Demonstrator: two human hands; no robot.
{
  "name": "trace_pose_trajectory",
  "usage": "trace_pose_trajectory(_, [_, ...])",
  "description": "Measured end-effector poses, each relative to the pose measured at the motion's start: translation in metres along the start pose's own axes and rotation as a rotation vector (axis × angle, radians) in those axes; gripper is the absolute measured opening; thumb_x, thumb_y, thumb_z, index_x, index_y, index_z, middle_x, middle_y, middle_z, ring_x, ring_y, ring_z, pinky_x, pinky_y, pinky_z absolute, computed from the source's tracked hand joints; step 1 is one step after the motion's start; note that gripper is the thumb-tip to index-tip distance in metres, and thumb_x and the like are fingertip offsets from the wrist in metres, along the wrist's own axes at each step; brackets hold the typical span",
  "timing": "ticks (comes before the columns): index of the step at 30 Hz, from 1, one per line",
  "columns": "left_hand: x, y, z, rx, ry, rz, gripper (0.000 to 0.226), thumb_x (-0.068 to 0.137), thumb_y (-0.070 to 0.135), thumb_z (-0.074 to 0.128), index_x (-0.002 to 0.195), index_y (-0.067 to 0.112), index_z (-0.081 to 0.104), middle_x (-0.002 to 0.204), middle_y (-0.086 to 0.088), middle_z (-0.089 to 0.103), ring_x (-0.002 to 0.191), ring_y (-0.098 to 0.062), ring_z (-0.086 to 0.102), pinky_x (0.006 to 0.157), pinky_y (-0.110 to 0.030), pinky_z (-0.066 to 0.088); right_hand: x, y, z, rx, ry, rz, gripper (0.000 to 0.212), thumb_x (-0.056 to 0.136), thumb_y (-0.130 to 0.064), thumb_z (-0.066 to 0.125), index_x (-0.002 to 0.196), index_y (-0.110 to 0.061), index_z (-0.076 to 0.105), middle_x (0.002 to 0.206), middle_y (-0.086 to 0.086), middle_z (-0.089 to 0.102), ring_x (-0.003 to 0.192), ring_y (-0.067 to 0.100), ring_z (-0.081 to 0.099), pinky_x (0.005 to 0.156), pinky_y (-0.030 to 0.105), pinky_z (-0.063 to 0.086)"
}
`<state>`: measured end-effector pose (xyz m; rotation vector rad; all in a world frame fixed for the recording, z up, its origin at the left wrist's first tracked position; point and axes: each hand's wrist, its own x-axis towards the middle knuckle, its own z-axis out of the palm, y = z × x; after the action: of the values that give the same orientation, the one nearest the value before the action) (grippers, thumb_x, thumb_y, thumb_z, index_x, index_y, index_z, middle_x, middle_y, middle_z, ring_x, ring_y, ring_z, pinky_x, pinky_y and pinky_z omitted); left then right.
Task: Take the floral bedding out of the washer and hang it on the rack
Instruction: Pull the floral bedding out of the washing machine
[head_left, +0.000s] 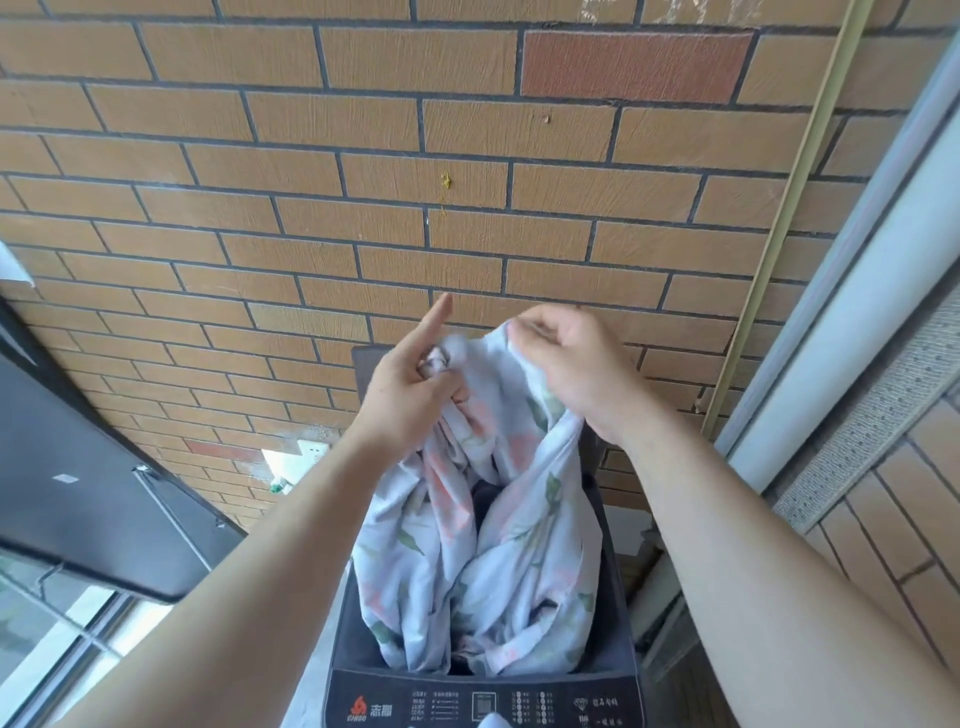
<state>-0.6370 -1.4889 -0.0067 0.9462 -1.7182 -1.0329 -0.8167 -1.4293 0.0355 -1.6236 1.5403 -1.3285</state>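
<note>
Rising from the drum in a twisted bunch, floral bedding (483, 545): pale blue with pink blooms, its upper part lifted clear and its lower folds inside the washer (483, 699), a dark top-loader. The left hand (410, 387) grips a gathered knot of cloth with the index finger pointing up, and the right hand (566, 364) is close beside it, fingers curled on the top edge, before a brick wall (363, 182). Step judged: extraction, partly done; the next move calls for hauling the remaining folds free, then finding the rack, which is not in view.
</note>
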Motion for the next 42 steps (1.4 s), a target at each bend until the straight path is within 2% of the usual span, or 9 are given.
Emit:
trace_pose_trajectory(3, [-0.007,0.004,0.005,-0.084,-0.265,0.071,0.084,0.082,-0.015,0.061,0.151,0.03,0.041,0.142,0.015,0.055,0.119,0.002,0.056,0.094,-0.024,0.051,-0.006,0.007,0.007,0.097,-0.165,-0.03,0.013,0.1,-0.016,0.062,0.097,-0.011,0.074,0.086,-0.002,0.073,0.08,0.005,0.063,0.077,0.024,0.05])
trace_pose_trajectory(6, [-0.01,0.005,0.01,0.008,-0.331,0.028,0.042,0.081,-0.011,0.064,0.109,0.019,0.071,0.097,0.006,0.073,0.087,-0.006,0.065,0.081,-0.027,0.053,-0.008,0.012,0.009,0.162,-0.135,-0.044,0.015,0.099,-0.015,0.063,0.099,-0.006,0.075,0.091,0.006,0.075,0.086,0.009,0.065,0.083,0.031,0.051])
trace_pose_trajectory(9, [-0.01,0.005,0.011,-0.024,-0.335,-0.058,0.005,0.086,0.007,0.072,0.091,0.009,0.071,0.083,-0.017,0.072,0.076,-0.02,0.066,0.076,-0.042,0.056,-0.008,0.021,0.005,0.211,-0.061,0.005,0.008,0.095,-0.018,0.069,0.092,-0.015,0.076,0.084,-0.007,0.073,0.08,0.004,0.062,0.079,0.025,0.047])
trace_pose_trajectory(14, [-0.002,0.001,0.013,0.004,-0.068,-0.177,0.032,0.082,0.024,0.081,0.059,0.019,0.06,0.052,0.003,0.06,0.051,-0.011,0.055,0.054,-0.023,0.044,-0.018,0.038,-0.001,0.147,-0.064,0.14,0.037,0.072,-0.008,0.088,0.103,-0.016,0.07,0.098,0.009,0.074,0.085,0.015,0.067,0.079,0.035,0.055])
trace_pose_trajectory(18, [0.007,-0.002,0.015,-0.088,0.129,-0.217,0.032,0.074,0.035,0.076,0.073,0.007,0.061,0.065,-0.009,0.065,0.061,-0.027,0.062,0.063,-0.04,0.052,-0.029,0.076,0.025,-0.408,-0.132,0.307,0.025,0.074,-0.013,0.073,0.098,-0.02,0.067,0.09,0.002,0.073,0.082,0.023,0.07,0.074,0.039,0.06])
trace_pose_trajectory(26, [0.01,-0.007,0.011,-0.097,0.247,-0.177,0.032,0.078,0.027,0.069,0.079,-0.001,0.055,0.066,-0.007,0.051,0.062,-0.015,0.048,0.06,-0.032,0.04,-0.071,0.154,0.047,-0.686,-0.153,0.654,0.016,0.096,-0.025,0.056,0.092,-0.01,0.058,0.092,0.007,0.065,0.08,0.027,0.067,0.066,0.032,0.056])
trace_pose_trajectory(31, [0.014,-0.009,0.009,0.032,0.3,-0.134,0.023,0.087,0.024,0.065,0.108,0.032,0.069,0.094,0.019,0.071,0.085,-0.003,0.066,0.083,-0.028,0.054,-0.031,0.108,0.019,-0.708,-0.078,0.555,0.036,0.092,-0.036,0.069,0.072,-0.006,0.067,0.064,0.007,0.07,0.057,0.021,0.07,0.061,0.032,0.059])
trace_pose_trajectory(36, [0.016,-0.012,0.01,0.081,0.21,-0.038,0.051,0.089,0.009,0.057,0.131,0.036,0.062,0.112,0.026,0.07,0.081,-0.012,0.066,0.086,-0.035,0.056,0.0,0.011,-0.005,-0.187,0.231,0.095,0.045,0.095,-0.036,0.066,0.067,-0.001,0.062,0.056,0.006,0.071,0.054,0.02,0.072,0.061,0.042,0.059])
trace_pose_trajectory(42, [0.01,-0.013,0.015,0.045,0.081,0.001,0.057,0.088,-0.001,0.057,0.132,0.034,0.064,0.118,0.026,0.068,0.105,-0.001,0.066,0.096,-0.031,0.054,0.02,0.037,0.007,0.143,0.235,0.241,0.056,0.086,-0.068,0.048,0.081,-0.014,0.063,0.082,0.016,0.072,0.083,0.039,0.071,0.081,0.065,0.055])
